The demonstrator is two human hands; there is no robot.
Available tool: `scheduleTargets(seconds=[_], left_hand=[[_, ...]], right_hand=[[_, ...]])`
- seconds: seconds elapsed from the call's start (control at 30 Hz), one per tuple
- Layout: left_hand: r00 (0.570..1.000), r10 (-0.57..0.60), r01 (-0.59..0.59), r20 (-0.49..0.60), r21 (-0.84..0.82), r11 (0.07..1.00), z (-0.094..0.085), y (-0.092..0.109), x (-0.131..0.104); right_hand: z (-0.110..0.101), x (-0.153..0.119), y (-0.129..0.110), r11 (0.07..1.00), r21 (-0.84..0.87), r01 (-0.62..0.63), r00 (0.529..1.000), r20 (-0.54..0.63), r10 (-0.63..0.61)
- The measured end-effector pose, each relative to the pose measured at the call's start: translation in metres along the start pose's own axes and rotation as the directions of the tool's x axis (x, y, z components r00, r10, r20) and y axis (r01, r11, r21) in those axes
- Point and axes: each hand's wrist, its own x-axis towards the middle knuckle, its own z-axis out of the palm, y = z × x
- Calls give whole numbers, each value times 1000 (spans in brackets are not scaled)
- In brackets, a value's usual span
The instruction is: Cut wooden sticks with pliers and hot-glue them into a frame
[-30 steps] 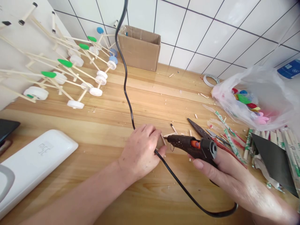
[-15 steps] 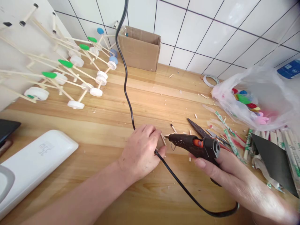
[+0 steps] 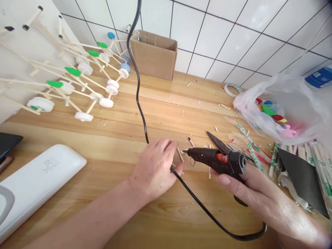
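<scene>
My left hand (image 3: 155,169) rests on the wooden table, its fingers closed around a short wooden stick (image 3: 180,154) that stands out past the fingertips. A black cable (image 3: 202,201) passes under this hand and loops round to the right. My right hand (image 3: 249,186) is wrapped round the handle of a black glue gun (image 3: 215,159) with an orange part inside. The gun's nozzle points left, close beside the stick. A dark-tipped stick (image 3: 191,142) lies just beyond the nozzle, and scissors (image 3: 219,141) lie behind the gun.
Stick frames with white wheels (image 3: 84,116) and green pieces stand at the back left. A white power bank (image 3: 46,183) lies at the left. A cardboard box (image 3: 154,58) is by the tiled wall. At the right are a plastic bag (image 3: 308,107), tape (image 3: 232,90) and wrapped sticks (image 3: 320,166).
The glue gun and my right hand have shifted slightly right, leaving the nozzle a little farther from the stick. My left hand has barely moved.
</scene>
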Motion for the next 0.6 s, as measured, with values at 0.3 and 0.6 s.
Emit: scheduleTargets(seconds=[0.3,0.6], left_hand=[[991,39,-37,-132,14,999,-9,-4,-1],[957,43,-33,-288,39,999,-21,-13,3]], right_hand=[[-6,-1,11,982,144,-125,991,70,116],[-7,5,15,799,591,-112,989,-10,145]])
